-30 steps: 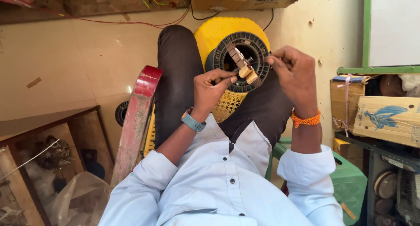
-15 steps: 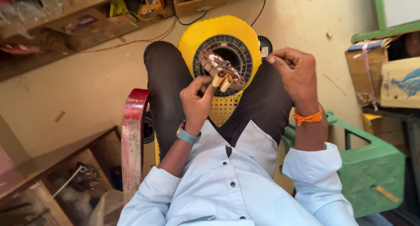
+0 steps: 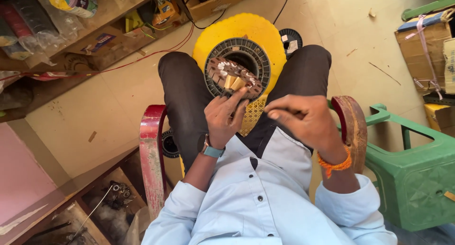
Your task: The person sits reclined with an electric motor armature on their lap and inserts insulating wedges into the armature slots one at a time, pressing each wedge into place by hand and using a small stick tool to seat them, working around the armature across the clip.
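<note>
Two hands raised over the lap, a little apart. Left hand [image 3: 226, 118] closed around the lower edge of a round brown toothed core [image 3: 222, 74], held up tilted in front of the yellow disc [image 3: 265, 31] on the floor, with a few tan slips [image 3: 233, 82] standing out of its slots. Right hand [image 3: 303, 119] just beside and lower, fingertips pinched narrow; whether on something thin, cannot tell. Judged as partway through fitting slips into the slots. Next move likely calling for a firm hold on the core and a careful line-up of fingertips with one narrow slot.
</note>
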`<state>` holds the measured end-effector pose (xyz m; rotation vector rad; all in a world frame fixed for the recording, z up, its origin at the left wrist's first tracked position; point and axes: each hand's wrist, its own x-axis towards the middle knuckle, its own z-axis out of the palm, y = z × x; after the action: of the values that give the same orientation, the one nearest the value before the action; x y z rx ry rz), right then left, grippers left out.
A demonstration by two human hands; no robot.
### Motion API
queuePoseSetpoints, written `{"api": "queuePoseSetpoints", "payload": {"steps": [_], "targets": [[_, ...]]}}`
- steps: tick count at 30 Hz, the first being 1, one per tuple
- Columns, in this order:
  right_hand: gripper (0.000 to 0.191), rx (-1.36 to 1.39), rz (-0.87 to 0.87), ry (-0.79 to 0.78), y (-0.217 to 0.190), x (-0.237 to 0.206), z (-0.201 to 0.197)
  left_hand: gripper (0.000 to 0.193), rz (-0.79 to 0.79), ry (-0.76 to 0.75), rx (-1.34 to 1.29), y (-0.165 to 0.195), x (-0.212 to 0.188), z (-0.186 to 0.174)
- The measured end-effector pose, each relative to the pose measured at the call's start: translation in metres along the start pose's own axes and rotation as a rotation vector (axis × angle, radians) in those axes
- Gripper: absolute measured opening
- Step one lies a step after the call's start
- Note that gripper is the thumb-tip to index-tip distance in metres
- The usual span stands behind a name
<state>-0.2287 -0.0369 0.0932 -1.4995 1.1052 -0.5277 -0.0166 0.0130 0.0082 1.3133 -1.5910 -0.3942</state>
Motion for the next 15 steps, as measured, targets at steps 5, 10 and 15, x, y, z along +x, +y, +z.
{"api": "queuePoseSetpoints", "payload": {"steps": [5,10,15], "targets": [[0.011,-0.243,-0.309,-0.001,-0.008,0.006,0.035,0.029,0.008,0.025,-0.069,-0.007,-0.003,0.000],[0.012,-0.384,-0.437,0.048,-0.009,0.012,0.057,0.020,-0.041,0.147,-0.094,-0.009,-0.011,0.002],[0.010,-0.356,-0.351,0.098,-0.003,0.007,0.071,0.022,0.020,0.193,-0.102,-0.011,-0.016,0.004]]}}
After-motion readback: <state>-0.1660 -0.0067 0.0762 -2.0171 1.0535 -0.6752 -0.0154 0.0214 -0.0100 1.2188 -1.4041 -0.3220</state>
